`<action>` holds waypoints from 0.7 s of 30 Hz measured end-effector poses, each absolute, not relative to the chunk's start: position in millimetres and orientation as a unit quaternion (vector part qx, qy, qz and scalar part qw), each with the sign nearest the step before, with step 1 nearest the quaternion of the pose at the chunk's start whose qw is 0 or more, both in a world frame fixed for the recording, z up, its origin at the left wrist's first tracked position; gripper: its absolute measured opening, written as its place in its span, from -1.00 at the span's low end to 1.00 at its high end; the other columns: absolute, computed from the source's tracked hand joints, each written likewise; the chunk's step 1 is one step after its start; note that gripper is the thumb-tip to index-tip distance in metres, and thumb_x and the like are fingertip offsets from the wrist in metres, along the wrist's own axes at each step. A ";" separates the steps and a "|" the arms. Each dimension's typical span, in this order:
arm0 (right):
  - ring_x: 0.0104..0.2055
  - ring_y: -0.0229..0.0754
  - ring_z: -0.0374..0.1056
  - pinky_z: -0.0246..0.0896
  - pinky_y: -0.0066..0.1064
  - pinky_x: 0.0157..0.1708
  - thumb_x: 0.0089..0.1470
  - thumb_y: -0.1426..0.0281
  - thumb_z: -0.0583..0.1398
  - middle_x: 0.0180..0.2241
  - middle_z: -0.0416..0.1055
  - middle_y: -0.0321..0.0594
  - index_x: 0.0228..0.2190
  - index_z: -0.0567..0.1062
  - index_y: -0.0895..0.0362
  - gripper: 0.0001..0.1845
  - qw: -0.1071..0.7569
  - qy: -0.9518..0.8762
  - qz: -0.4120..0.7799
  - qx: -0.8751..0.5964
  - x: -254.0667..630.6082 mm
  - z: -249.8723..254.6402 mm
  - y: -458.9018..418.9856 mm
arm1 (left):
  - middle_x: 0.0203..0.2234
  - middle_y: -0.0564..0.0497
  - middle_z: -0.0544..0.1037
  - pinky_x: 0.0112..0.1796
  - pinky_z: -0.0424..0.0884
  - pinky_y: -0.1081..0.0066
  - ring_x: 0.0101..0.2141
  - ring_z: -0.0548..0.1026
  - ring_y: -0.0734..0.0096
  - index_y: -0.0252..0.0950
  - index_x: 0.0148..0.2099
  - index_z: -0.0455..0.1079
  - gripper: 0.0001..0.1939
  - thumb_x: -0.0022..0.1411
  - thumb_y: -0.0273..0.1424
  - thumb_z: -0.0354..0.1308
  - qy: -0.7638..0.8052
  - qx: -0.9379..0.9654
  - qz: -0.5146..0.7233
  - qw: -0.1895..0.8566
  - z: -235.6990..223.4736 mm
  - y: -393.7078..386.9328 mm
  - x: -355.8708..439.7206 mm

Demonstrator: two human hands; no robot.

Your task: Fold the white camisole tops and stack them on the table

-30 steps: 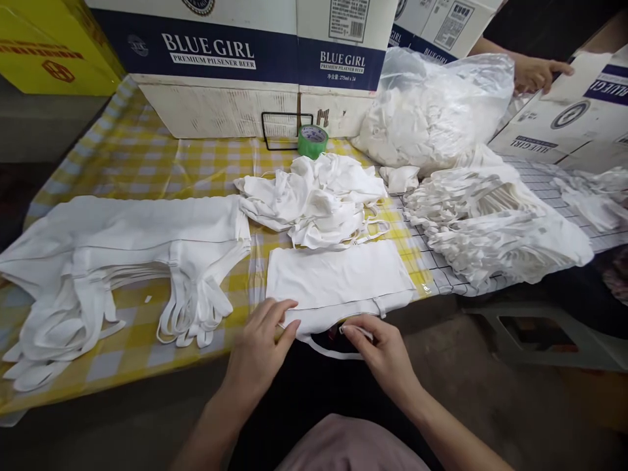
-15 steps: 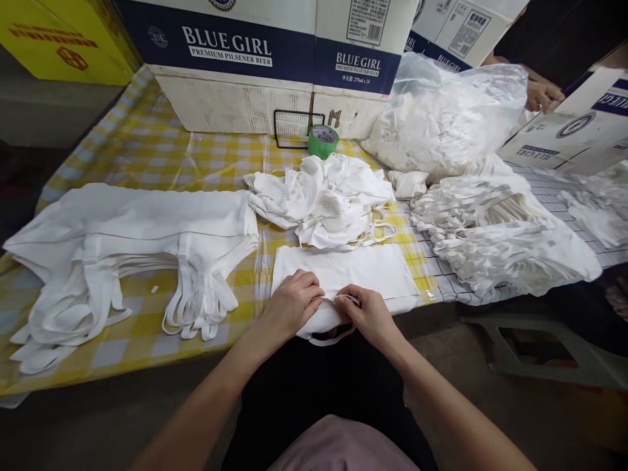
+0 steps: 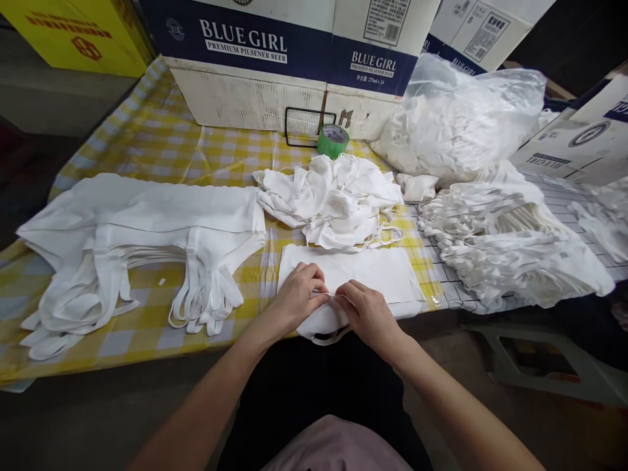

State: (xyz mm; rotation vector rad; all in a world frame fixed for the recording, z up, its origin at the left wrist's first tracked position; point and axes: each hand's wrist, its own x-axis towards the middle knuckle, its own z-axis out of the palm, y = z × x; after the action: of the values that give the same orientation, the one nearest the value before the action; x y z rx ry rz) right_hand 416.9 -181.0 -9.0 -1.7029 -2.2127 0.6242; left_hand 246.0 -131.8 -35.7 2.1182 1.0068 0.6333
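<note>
Head view — hands (image 3: 366,313) close together

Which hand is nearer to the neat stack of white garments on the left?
Left. The left hand is to the right of the stack, not touching it; the right hand is farther right.

Garment (image 3: 366,265) partly behind left hand (image 3: 297,296)

Lg ctn (image 3: 275,52): BLUE GIRL PREMIUM PILSENER BEER, 275ml x 24; BLUE GIRL on rear ctn (image 3: 483,33) & R ctn (image 3: 583,134).
</note>
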 end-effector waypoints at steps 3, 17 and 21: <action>-0.41 -0.27 0.31 0.10 -0.49 -0.40 0.15 0.49 0.03 -0.40 0.37 -0.23 -0.39 0.40 0.15 -0.84 0.113 -0.769 0.199 -0.597 414.5 -8.4 -180.9 | -0.32 0.04 0.39 -0.17 0.32 0.31 -0.23 0.29 0.36 -0.26 -0.41 0.45 -0.91 0.12 -0.40 0.15 0.388 0.816 0.241 0.354 -35.1 -131.3 245.8; -0.48 -0.29 0.25 -0.04 -0.47 -0.50 0.17 0.51 0.01 -0.42 0.33 -0.24 -0.38 0.35 0.15 -0.85 0.051 -0.809 0.091 -0.579 411.7 -17.1 -179.3 | -0.33 0.04 0.38 -0.20 0.32 0.34 -0.24 0.29 0.38 -0.27 -0.41 0.44 -0.90 0.13 -0.40 0.15 0.383 0.815 0.246 0.359 -33.3 -131.8 245.6; -0.49 -0.28 0.23 -0.04 -0.45 -0.52 0.13 0.59 0.01 -0.43 0.33 -0.23 -0.40 0.36 0.17 -0.82 0.059 -0.825 0.067 -0.559 403.1 -21.2 -174.9 | -0.35 0.04 0.38 -0.22 0.32 0.36 -0.25 0.28 0.38 -0.27 -0.43 0.43 -0.86 0.16 -0.40 0.10 0.377 0.822 0.254 0.344 -35.2 -132.2 247.4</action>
State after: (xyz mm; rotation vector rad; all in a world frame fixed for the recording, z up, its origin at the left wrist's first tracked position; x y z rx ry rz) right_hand 403.1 -174.9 -21.2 -1.6927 -2.4976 0.2028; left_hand 247.4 -132.2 -35.2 2.1339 0.9789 0.6599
